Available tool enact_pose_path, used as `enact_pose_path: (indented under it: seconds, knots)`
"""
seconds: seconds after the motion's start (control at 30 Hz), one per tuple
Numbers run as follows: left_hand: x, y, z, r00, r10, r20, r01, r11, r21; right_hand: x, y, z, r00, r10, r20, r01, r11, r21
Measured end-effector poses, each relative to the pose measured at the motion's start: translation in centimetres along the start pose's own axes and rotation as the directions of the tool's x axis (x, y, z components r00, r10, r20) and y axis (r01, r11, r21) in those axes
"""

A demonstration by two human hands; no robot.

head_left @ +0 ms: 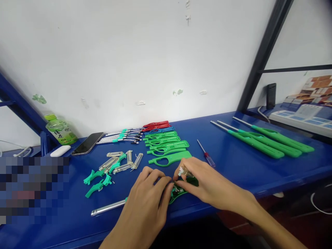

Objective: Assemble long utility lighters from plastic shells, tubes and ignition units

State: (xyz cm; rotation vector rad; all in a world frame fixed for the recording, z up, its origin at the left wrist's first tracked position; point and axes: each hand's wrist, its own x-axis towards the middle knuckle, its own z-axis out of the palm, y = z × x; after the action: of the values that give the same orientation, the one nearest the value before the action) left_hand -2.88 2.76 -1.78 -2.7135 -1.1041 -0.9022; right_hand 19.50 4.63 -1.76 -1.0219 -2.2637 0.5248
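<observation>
My left hand [149,199] is closed over a half-assembled long-nosed lighter near the table's front edge. The metal tube [109,207] of this lighter sticks out to the left, and its open green handle shell [177,197] lies partly hidden under my fingers. My right hand [207,180] pinches a small clear fuel tank with a white tip [183,171] above the shell. Beyond my hands are several empty green handle halves [169,158]. Left of them lie loose clear fuel tanks [123,167] and turquoise triggers [95,186].
A screwdriver [206,155] lies beyond my right hand. Three green lighters [259,143] rest at the right. Metal tubes with wires [114,137], red handle halves [155,125], a phone [88,143], a white case [60,151] and a green bottle [61,130] stand or lie toward the wall.
</observation>
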Motion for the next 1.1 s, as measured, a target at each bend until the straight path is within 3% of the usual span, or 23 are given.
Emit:
enact_pose_path:
  seconds: [0.37, 0.6, 1.1]
  knots:
    - [-0.6, -0.6, 0.9, 0.997, 0.033, -0.075, -0.033, 0.999, 0.009, -0.9, 0.0, -0.3, 0.993, 0.016, -0.116, -0.02, 0.999, -0.034]
    - [-0.7, -0.5, 1.1, 0.994, 0.052, -0.098, -0.05, 0.998, 0.025, -1.2, -0.1, -0.8, 0.999, 0.024, -0.04, -0.027, 0.996, -0.083]
    - [-0.6, -0.3, 1.0, 0.989, 0.081, -0.124, -0.077, 0.996, 0.034, -1.3, -0.3, -0.8, 1.0, -0.004, 0.01, 0.005, 0.996, -0.086]
